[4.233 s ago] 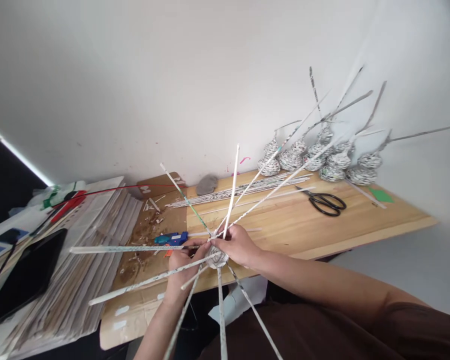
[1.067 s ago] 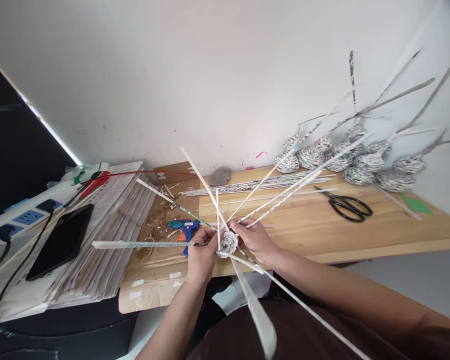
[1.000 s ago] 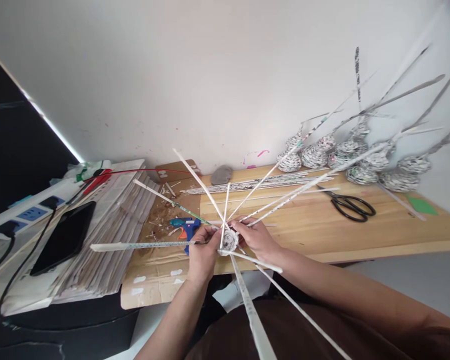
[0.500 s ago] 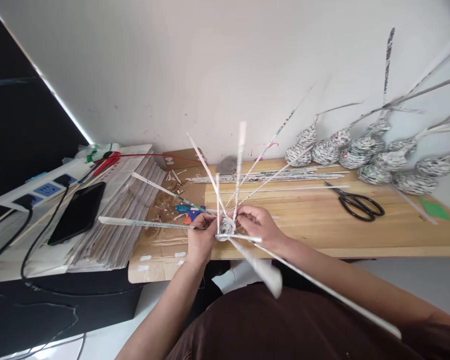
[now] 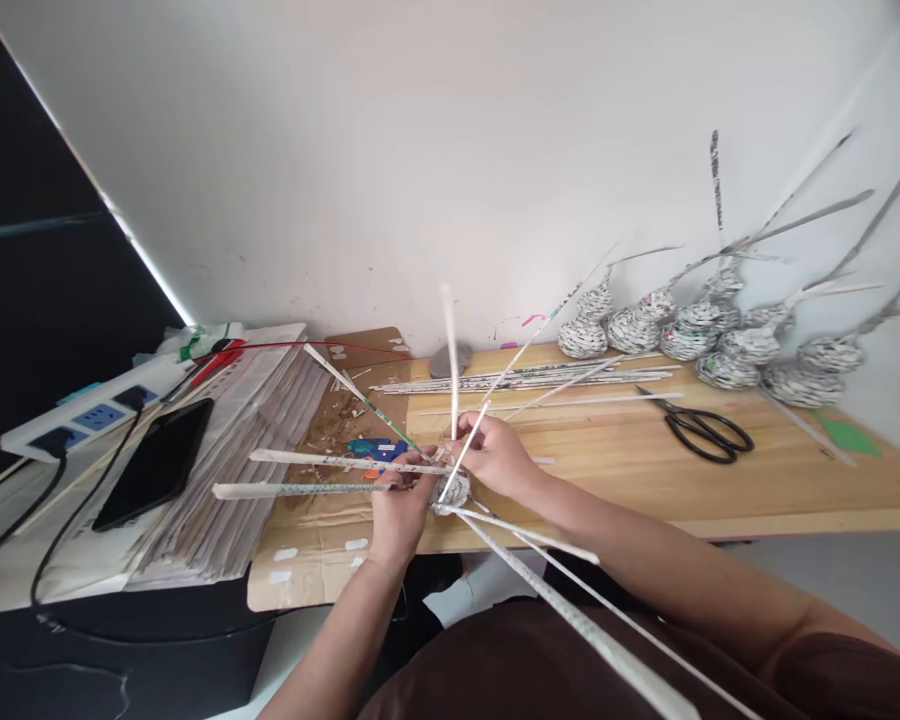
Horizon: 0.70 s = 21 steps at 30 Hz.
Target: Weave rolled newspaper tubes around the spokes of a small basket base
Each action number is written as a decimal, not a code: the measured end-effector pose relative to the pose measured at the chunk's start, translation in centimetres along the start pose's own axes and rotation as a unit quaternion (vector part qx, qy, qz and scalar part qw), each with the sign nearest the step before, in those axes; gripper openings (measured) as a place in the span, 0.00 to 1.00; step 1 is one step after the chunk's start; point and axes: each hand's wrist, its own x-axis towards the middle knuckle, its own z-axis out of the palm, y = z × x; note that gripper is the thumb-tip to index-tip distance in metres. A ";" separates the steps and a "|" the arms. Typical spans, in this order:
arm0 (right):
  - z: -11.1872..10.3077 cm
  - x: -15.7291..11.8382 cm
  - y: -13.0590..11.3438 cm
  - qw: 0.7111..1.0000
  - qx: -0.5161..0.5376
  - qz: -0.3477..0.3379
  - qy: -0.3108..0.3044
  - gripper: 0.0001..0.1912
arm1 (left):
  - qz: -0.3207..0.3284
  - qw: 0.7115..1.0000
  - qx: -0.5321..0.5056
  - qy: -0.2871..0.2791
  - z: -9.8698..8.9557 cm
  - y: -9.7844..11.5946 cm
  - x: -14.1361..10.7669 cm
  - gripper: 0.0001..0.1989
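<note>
Between my hands sits a small woven newspaper piece, round and white-grey, with several long rolled-paper sticks fanning out from it. My left hand is closed around its left side, with paper sticks passing over and through the fingers. At the upper right of the weave, my right hand pinches a rolled-paper stick near its base. Other paper sticks stretch down to the right across my lap and forearm. Part of the weave is hidden behind my fingers.
Finished woven gourd shapes stand along the wall at right. Black scissors and a bundle of paper sticks lie on the wooden table. At left are a glue gun, cardboard, stacked newspaper, a phone and a power strip.
One upright stick has swung over to the left, above my left hand. The right hand has shifted slightly along the weave's edge, and the camera view has tilted a little.
</note>
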 end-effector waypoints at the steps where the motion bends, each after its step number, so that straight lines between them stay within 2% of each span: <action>1: 0.1 -0.2 0.0 1.000 0.013 -0.008 0.014 0.06 | -0.005 1.000 0.001 -0.004 0.0 0.1 0.0 0.18; 7: 0.4 -1.0 0.1 0.993 0.077 -0.054 0.069 0.07 | -0.029 0.998 -0.053 -0.026 0.4 0.4 -0.2 0.17; 10: 0.5 -1.0 -0.3 0.983 0.144 -0.043 0.101 0.06 | -0.044 0.995 -0.085 -0.028 0.8 0.4 -0.5 0.18; 14: 0.5 -0.5 -0.5 0.968 0.227 -0.003 0.110 0.13 | -0.034 0.995 -0.096 -0.020 0.9 0.1 -0.7 0.17; 18: 0.0 -0.1 -0.1 0.979 0.177 0.008 0.103 0.21 | -0.021 0.995 -0.095 -0.021 0.6 -0.2 -0.5 0.14; 21: -0.9 -0.6 -0.1 0.988 0.104 -0.020 0.111 0.22 | -0.019 0.995 -0.094 -0.007 0.5 -0.2 -0.3 0.14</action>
